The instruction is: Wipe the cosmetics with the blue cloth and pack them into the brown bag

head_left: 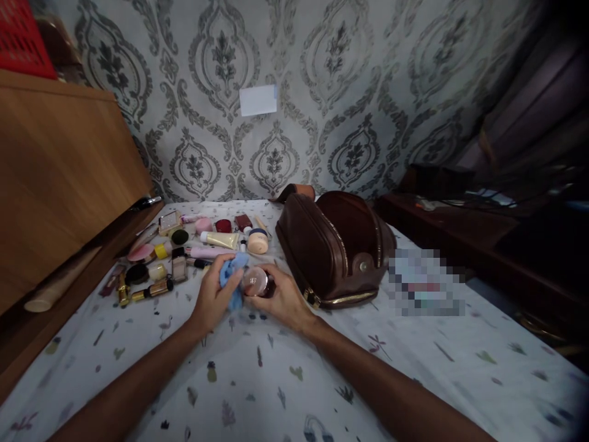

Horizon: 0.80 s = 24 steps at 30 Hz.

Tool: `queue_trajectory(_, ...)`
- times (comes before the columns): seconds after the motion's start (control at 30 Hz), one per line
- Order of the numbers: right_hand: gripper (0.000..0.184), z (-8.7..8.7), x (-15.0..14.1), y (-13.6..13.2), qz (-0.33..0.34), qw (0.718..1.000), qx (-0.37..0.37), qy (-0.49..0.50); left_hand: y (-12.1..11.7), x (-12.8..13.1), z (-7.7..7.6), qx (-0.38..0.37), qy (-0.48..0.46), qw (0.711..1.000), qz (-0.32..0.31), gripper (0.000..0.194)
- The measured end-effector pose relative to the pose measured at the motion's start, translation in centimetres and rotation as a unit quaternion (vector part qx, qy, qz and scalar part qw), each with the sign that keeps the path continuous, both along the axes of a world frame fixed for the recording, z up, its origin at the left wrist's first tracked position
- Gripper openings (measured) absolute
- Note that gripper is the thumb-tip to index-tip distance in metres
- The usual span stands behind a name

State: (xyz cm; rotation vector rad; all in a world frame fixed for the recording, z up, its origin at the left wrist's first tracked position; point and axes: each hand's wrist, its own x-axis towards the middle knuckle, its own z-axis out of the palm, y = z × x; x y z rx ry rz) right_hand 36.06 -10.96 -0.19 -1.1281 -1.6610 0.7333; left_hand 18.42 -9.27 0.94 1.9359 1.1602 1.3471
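Observation:
Over the middle of the patterned sheet, my left hand [214,293] is closed on a light blue cloth [236,265]. Facing it, my right hand [288,299] grips a small round jar [255,281] with a clear, shiny top. Cloth and jar are close together; whether they touch is hard to make out. Just beyond my hands lie a cream tube [219,240] with a white cap and a beige jar [257,242] with a dark-rimmed lid. A brown toiletry bag [338,252] stands unzipped to the right of my right hand.
Several cosmetics, among them a pink compact [142,253], a gold-and-black tube [153,290] and a foundation bottle [179,265], lie to the left. A wooden cabinet [64,178] borders the left side. Dark wooden furniture [432,224] stands at right, near a blurred-out patch [426,282].

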Motion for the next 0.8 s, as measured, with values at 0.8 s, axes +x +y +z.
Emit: queue_trajectory(0.8,0.049,-0.2,0.4,0.7,0.030,0.997,0.033,0.061,0.0,0.3,0.4,-0.112,0.059,0.992,-0.025,0.041)
